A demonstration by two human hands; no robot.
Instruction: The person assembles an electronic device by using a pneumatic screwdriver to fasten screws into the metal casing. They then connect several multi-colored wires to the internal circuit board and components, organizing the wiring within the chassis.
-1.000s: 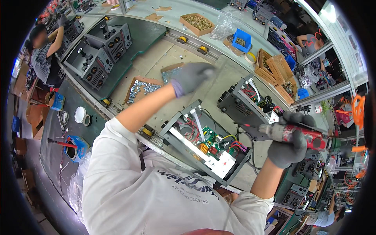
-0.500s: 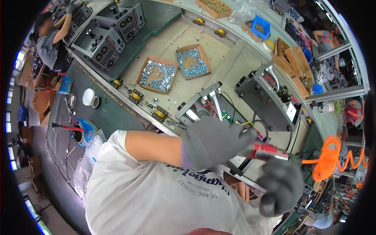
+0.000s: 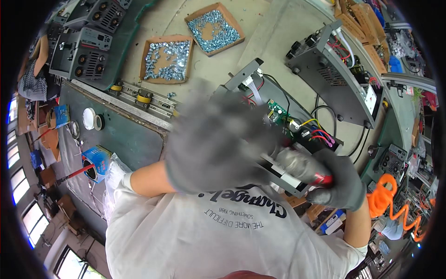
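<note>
Gripping a red-tipped power screwdriver (image 3: 302, 169) lying lengthwise left to right, the right hand (image 3: 337, 183) stays clamped while the blurred left hand (image 3: 213, 144), fingers spread, touches its left end.

two cardboard trays of screws (image 3: 168, 58) | tape rolls (image 3: 93, 121) | orange coiled hose (image 3: 388, 200) | grey metal cases (image 3: 81, 51)
</note>
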